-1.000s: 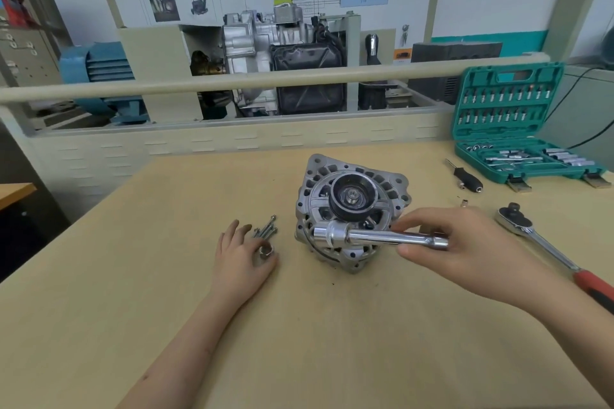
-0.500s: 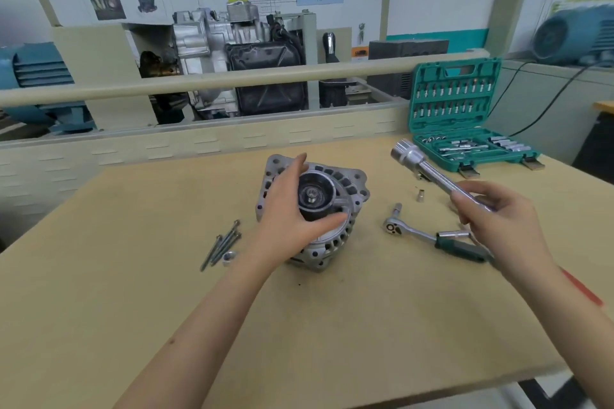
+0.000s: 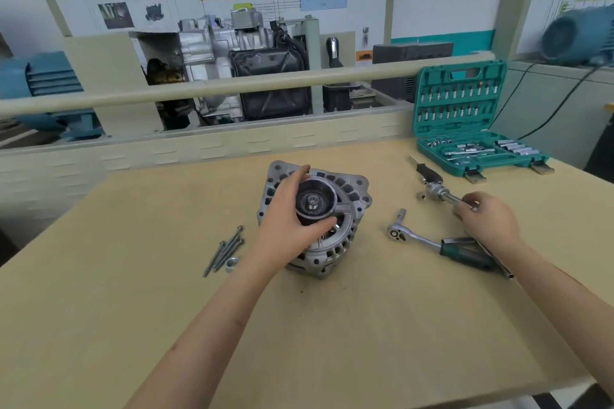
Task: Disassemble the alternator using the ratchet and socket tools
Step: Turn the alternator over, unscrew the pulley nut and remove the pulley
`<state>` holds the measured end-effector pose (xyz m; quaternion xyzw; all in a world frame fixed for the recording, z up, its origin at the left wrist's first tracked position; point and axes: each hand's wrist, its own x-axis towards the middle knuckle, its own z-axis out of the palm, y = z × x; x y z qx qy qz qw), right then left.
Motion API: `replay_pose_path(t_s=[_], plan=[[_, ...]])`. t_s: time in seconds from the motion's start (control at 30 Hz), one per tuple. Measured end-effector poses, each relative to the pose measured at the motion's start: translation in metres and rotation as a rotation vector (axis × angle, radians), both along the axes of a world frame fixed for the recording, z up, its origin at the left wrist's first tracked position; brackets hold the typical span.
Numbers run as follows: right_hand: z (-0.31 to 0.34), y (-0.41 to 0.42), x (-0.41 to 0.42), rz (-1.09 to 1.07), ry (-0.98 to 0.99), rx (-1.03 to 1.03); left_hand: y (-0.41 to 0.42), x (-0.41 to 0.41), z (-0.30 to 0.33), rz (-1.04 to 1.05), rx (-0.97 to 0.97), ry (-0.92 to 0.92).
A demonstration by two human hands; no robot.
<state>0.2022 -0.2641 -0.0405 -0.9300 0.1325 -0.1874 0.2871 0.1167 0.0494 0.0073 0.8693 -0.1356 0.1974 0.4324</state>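
The silver alternator (image 3: 349,196) stands in the middle of the wooden table (image 3: 133,309), pulley side up. My left hand (image 3: 289,219) grips its dark pulley (image 3: 315,201), fingers curled round the rim. My right hand (image 3: 488,219) holds the shaft of a long chrome socket wrench (image 3: 438,193), whose socket head lies low over the table to the right of the alternator. A second ratchet (image 3: 415,237) with a green-black handle lies on the table between the alternator and my right hand.
Several long bolts (image 3: 226,251) and a nut (image 3: 231,263) lie left of the alternator. A small black screwdriver (image 3: 427,171) and a loose socket (image 3: 422,196) lie at the right. An open green socket case (image 3: 465,116) stands at the back right. A rail and engine display stand behind the table.
My right hand has lowered the chrome wrench from the air down to the table on the right. My left hand stays on the pulley. The camera moved closer.
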Motion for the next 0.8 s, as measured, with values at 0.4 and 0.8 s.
replay_pose_path(t_s=[0.4, 0.8], plan=[[0.002, 0.016, 0.015, 0.092, 0.340, -0.490, -0.001, 0.001, -0.004, 0.020, -0.081, -0.023], [0.043, 0.107, -0.028, 0.534, -0.259, 0.041, -0.012, -0.007, 0.009, -0.026, -0.320, -0.159]])
